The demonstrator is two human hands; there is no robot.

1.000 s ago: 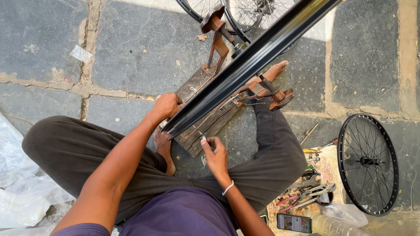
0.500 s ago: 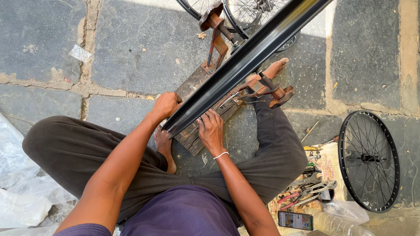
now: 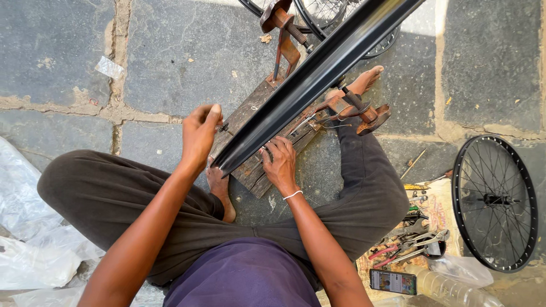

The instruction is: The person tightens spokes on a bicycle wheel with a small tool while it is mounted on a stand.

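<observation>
Both hands gripped the black rim (image 3: 318, 74) — left hand (image 3: 199, 133) at its edge, right hand (image 3: 280, 165) beneath.

One head camera looks steeply down from above the seated person. Hands (image 3: 199, 133), rim (image 3: 307, 79) and stone floor (image 3: 170, 51) lie close below.

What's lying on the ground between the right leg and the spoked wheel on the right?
In the head view, a pile of hand tools, pliers and wrenches, lies on a mat between the right leg and the wheel.
</observation>
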